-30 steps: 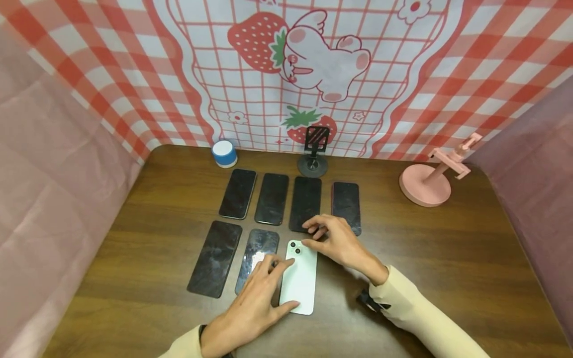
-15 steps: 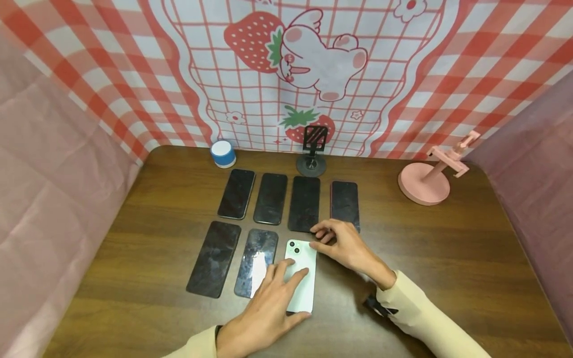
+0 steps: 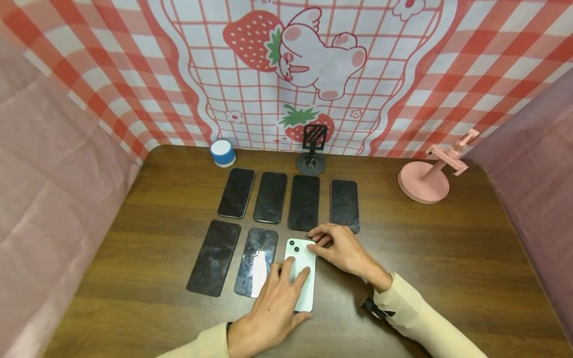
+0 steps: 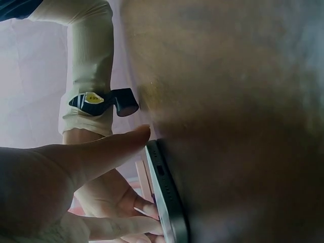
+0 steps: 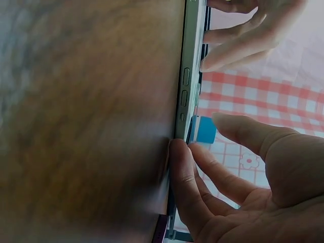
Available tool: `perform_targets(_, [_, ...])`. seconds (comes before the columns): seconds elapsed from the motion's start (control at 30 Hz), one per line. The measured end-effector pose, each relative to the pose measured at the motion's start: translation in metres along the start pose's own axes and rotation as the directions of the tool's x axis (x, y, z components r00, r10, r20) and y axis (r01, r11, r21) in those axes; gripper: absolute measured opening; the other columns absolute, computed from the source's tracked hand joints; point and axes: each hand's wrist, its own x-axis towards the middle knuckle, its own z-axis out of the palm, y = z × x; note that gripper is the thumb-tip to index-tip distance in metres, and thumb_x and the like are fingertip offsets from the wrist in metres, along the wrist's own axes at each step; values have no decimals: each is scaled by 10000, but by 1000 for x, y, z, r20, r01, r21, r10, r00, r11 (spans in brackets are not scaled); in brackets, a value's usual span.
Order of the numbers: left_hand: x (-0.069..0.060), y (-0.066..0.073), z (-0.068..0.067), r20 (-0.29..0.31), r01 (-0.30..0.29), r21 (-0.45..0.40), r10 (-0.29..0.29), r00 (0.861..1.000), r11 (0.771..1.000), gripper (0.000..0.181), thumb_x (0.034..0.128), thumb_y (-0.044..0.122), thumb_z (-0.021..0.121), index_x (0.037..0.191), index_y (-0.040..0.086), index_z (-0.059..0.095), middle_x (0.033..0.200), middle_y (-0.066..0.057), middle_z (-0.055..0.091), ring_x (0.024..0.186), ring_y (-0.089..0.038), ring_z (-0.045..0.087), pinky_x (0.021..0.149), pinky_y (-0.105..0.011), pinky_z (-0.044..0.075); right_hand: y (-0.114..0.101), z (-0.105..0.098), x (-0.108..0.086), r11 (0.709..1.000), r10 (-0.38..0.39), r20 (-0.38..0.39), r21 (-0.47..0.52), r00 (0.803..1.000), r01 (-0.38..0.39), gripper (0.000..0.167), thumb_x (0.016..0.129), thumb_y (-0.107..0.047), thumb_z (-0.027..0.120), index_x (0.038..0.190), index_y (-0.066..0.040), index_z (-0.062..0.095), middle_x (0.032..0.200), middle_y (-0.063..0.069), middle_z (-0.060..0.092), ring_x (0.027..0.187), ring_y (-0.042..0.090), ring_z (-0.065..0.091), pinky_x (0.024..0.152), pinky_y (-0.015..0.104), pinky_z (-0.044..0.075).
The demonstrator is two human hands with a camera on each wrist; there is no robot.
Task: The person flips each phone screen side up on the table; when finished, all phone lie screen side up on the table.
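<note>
A mint-green smartphone lies on the table with its back up and two camera lenses at its top left. My left hand is spread over its lower left part; fingertips touch the back and the thumb is by the bottom end. In the left wrist view, that thumb lies close to the port edge of the phone. My right hand is at the top right corner, fingers bent. The right wrist view has its fingertips against the corner of the phone, the thumb held apart from it.
Several dark phones lie screen up around it, including a glossy one at its left and one behind it. Farther back stand a black phone stand, a blue-and-white cylinder and a pink stand. A patterned cloth hangs behind.
My left hand has shifted right, its fingers now farther onto the green phone's back. The right hand drew slightly right, then came back near the top right corner. The phones stay in place.
</note>
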Motion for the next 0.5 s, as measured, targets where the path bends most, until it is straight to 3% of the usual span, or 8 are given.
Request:
perform_targets(0.37, [4,10,0,-19,-1,131,3,1000,991,881,700,534,929,1420,123,629,1397,-217,522,1088,-345,524,827,-384,586,-2,4,-1,1000,3,-12,-6,1000,-3,218,922,-184,799,1120,-95,779,1031,50,781,833,74,716,770,268,598])
perform_targets(0.5, [5,11,-1,-17,3,139,-1,1000,990,871,711,534,923,1418,116,631,1392,-222,523,1080,-350,524,830,-382,586,-2,5,-1,1000,-5,-19,-9,1000,5,204,920,-175,799,1108,-98,784,1030,54,778,824,71,712,762,253,591])
